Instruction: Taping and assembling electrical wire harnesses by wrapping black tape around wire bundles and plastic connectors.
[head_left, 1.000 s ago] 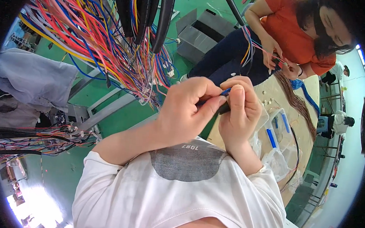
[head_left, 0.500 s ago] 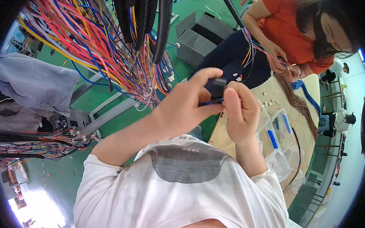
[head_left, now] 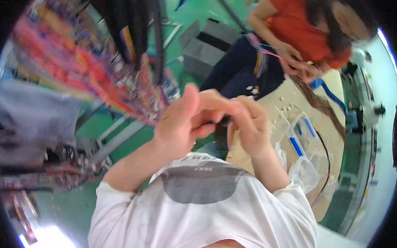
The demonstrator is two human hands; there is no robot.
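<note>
My left hand (head_left: 178, 125) is in front of my chest, its thumb raised and its fingers curled inward; a thin bit of blue shows by them, too small to name. My right hand (head_left: 253, 128) meets it, fingers bent over and pointing left. Below the joined fingers hangs a small black thing (head_left: 223, 133), smeared by motion and partly covered; its kind does not show. It appears to be in the right hand's fingers, and the left fingertips touch or nearly touch it.
Bundled coloured wires (head_left: 77, 70) and black sleeved cables (head_left: 123, 23) hang at the left. A co-worker in an orange top (head_left: 287, 21) handles wires across from me. Clear plastic bins (head_left: 302, 142) stand on a wooden table (head_left: 270, 100); a grey box (head_left: 199, 57) lies behind.
Both hands have come lower, and the left thumb now points up. The black thing, earlier higher between the hands, is now under the fingers. The whole view has shifted and blurred.
</note>
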